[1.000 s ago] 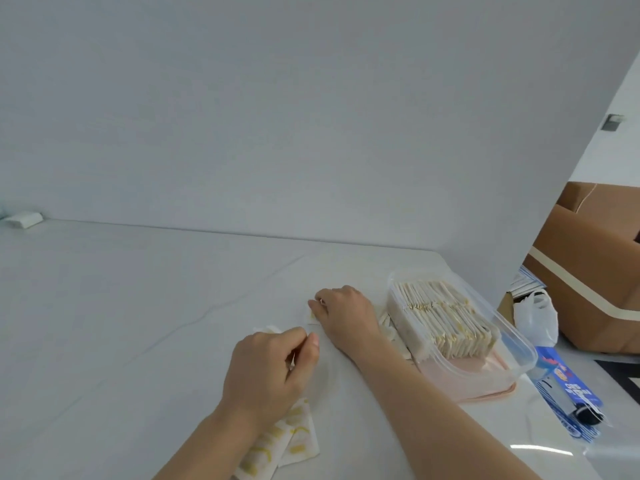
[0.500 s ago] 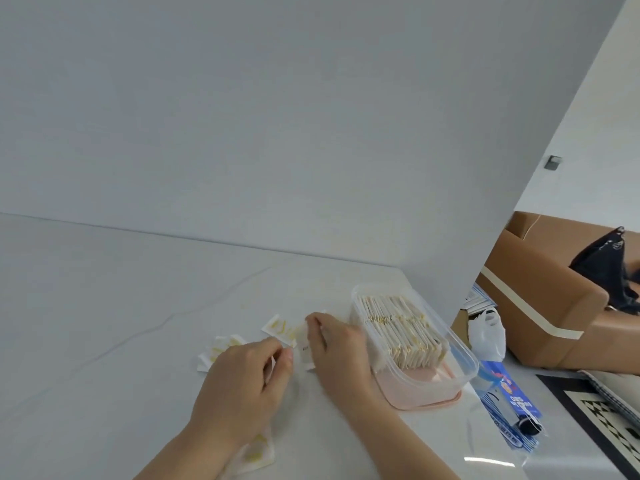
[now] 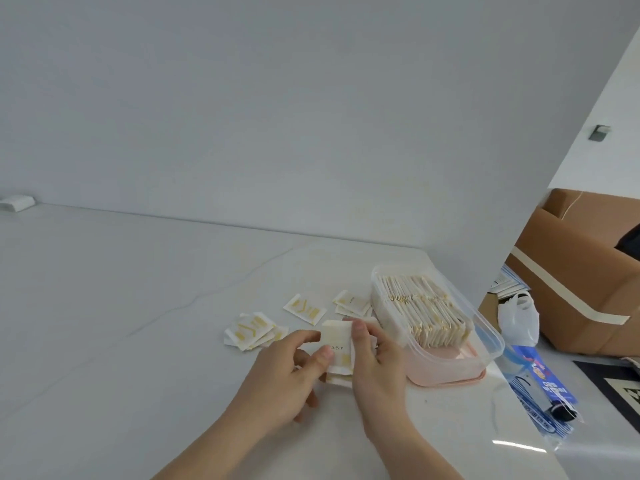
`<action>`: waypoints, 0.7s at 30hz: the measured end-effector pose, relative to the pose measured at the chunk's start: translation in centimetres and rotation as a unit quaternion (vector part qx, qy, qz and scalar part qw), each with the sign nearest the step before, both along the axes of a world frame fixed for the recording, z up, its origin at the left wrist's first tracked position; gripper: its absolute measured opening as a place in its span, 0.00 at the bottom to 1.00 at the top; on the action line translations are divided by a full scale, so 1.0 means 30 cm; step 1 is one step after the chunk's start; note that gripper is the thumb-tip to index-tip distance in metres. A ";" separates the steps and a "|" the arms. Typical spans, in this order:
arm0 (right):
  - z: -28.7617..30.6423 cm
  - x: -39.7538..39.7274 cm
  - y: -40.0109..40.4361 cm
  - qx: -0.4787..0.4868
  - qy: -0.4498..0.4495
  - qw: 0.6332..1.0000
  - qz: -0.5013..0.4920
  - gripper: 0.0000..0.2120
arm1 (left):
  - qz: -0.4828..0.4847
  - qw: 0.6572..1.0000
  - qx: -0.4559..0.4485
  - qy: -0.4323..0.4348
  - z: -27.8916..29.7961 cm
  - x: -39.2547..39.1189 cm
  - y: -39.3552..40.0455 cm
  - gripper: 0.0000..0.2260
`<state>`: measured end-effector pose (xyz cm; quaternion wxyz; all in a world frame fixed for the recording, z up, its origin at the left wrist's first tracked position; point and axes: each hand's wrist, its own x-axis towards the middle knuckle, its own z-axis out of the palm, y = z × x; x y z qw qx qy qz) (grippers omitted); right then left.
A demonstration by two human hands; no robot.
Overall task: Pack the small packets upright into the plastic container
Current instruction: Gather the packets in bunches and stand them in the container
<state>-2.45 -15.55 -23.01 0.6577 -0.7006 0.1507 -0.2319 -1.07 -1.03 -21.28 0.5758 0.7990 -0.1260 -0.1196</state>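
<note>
A small stack of white and yellow packets [image 3: 337,344] is lifted just above the table between both hands. My left hand [image 3: 287,382] pinches its left side with thumb and fingers. My right hand [image 3: 375,368] grips its right side, thumb on the front. Just to the right stands the clear plastic container [image 3: 485,327] on a pink lid, holding a dense row of upright packets [image 3: 422,313]. Loose packets lie flat on the table: a pile [image 3: 251,330] at the left, one [image 3: 304,308] in the middle, a few [image 3: 351,303] beside the container.
A white wall panel rises right behind the container. A blue printed plastic bag [image 3: 540,393] lies at the table's right edge. Beyond the edge are a white bag [image 3: 517,317] and a brown cardboard box [image 3: 581,271]. A small white object [image 3: 17,202] sits far left.
Both hands have gathered packets off the table and raised them together as a stack. The loose packets that the hands covered now show. The camera view has shifted.
</note>
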 end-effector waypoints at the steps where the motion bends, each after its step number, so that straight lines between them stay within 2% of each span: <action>1: -0.002 0.007 0.001 -0.003 -0.005 1.000 0.007 0.13 | 0.003 1.000 -0.016 0.010 0.005 0.003 0.002 0.14; 5: 0.007 0.016 0.000 0.030 -0.025 0.999 0.033 0.12 | 0.003 1.000 -0.015 -0.014 -0.011 0.016 -0.001 0.07; 9: 0.000 0.005 0.029 0.068 -0.027 0.996 0.060 0.12 | 0.018 0.999 -0.022 -0.034 -0.041 0.031 -0.013 0.08; 13: 0.028 -0.010 0.056 0.193 -0.023 0.973 0.123 0.14 | 0.006 0.994 -0.108 -0.004 -0.046 0.036 -0.017 0.08; 16: 0.017 0.002 0.034 0.238 -0.010 0.961 0.140 0.19 | 0.041 0.982 -0.181 0.032 -0.043 0.049 -0.017 0.08; 18: 0.015 0.013 0.022 0.240 0.008 0.958 0.157 0.21 | 0.060 0.972 -0.222 0.046 -0.037 0.058 -0.010 0.07; 21: 0.002 0.029 0.013 0.191 0.025 0.954 0.230 0.20 | 0.075 0.962 -0.255 0.058 -0.035 0.074 0.008 0.07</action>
